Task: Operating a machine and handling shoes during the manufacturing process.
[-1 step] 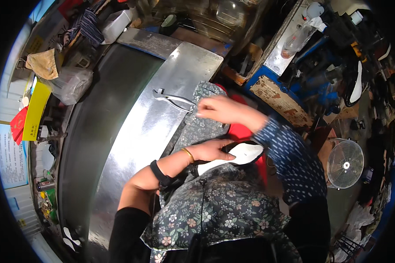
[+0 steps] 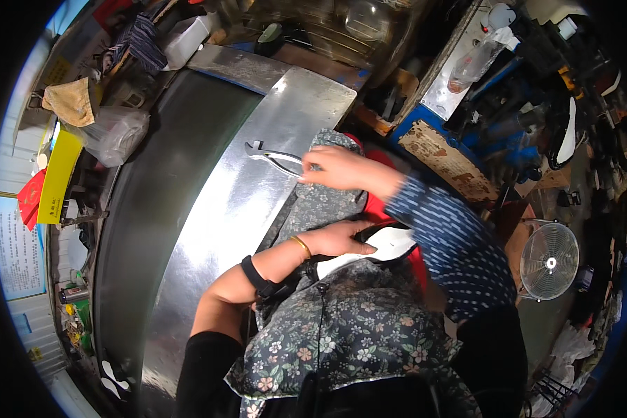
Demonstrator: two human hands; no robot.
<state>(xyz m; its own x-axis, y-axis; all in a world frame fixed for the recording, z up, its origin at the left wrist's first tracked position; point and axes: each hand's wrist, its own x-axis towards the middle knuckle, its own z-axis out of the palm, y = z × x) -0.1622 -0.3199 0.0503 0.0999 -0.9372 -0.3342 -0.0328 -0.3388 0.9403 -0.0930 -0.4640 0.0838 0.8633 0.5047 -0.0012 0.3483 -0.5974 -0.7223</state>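
Observation:
My left hand point(image 2: 338, 239) grips a black shoe with a white sole point(image 2: 391, 244) against my lap, the thumb lying on the sole's edge. Part of the shoe is hidden by my hand and right sleeve. A pair of silver pincers point(image 2: 259, 151) lies on the shiny metal worktop point(image 2: 219, 202), jaws toward the far left. At the handle ends my right hand point(image 2: 333, 168) has its fingers curled over them, covering the tips of the handles. Beneath both hands spreads the floral apron point(image 2: 348, 320).
A dark belt-like surface point(image 2: 167, 160) runs left of the metal worktop. At the right stand a round fan point(image 2: 549, 262) and a blue-framed machine point(image 2: 446, 157). Another white-soled shoe point(image 2: 568, 136) sits at the far right. Plastic bags point(image 2: 118, 136) hang on the left.
My right hand has moved slightly left, onto the ends of the pincers' handles. The left hand keeps its hold on the shoe, and my right sleeve now covers more of the sole.

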